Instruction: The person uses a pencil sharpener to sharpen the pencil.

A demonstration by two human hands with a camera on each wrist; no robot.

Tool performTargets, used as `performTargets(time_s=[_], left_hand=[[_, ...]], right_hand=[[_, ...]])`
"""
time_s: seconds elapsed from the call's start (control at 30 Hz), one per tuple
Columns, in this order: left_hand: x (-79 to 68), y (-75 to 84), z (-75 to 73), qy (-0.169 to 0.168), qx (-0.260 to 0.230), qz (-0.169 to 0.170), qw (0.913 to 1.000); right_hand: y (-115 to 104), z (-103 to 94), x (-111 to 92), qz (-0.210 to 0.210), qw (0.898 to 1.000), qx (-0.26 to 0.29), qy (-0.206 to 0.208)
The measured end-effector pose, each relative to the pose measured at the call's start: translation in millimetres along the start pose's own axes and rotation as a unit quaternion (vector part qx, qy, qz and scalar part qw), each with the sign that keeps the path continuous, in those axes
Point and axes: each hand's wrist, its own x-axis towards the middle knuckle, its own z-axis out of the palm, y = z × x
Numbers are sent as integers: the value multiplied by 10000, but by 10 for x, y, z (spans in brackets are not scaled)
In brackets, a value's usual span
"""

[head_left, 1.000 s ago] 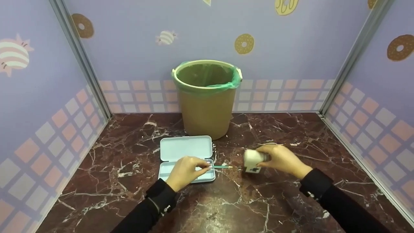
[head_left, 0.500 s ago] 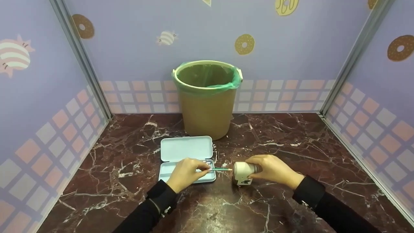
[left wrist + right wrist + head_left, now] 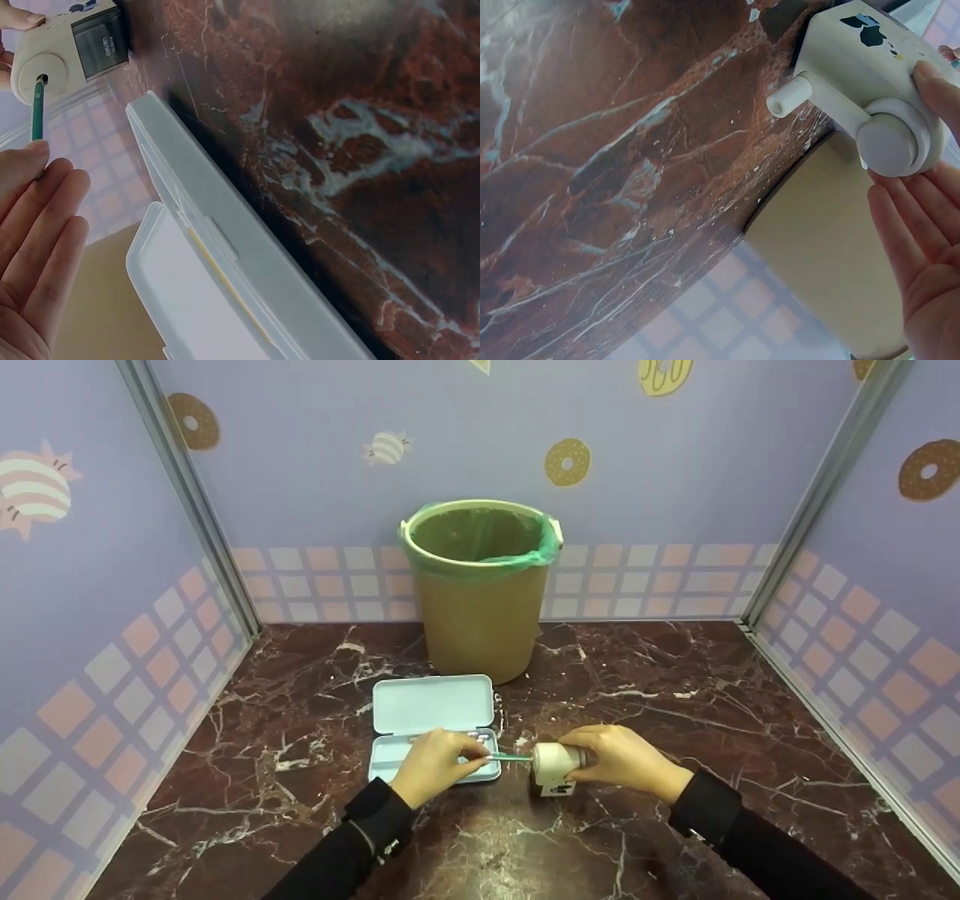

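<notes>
My left hand (image 3: 433, 765) pinches a green pencil (image 3: 512, 757) between thumb and fingertips, level and pointing right. The pencil's far end sits in the round hole of a cream crank pencil sharpener (image 3: 31, 51), as the left wrist view shows. My right hand (image 3: 622, 761) grips the sharpener's body from the right, fingers and thumb around its top end. In the right wrist view the sharpener's crank handle (image 3: 789, 96) and dark printed marks face the camera. A dark see-through shavings drawer (image 3: 101, 45) shows at its base.
An open light-blue pencil case (image 3: 433, 705) lies behind my left hand, with some pencils inside. A tan bin (image 3: 480, 622) with a green liner stands at the back. Patterned walls surround the dark marbled tabletop (image 3: 300, 825).
My right hand has brought the sharpener left and nearer to me, until its hole meets the pencil. The left hand has stayed nearly still, holding the pencil.
</notes>
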Motion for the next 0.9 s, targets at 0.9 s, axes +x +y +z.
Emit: performTargets(time_s=[0.9], left_hand=[[61,-2,76,-93,-17,-9,10000]], right_hand=[[-36,43,49,-132,9998,-64,110]])
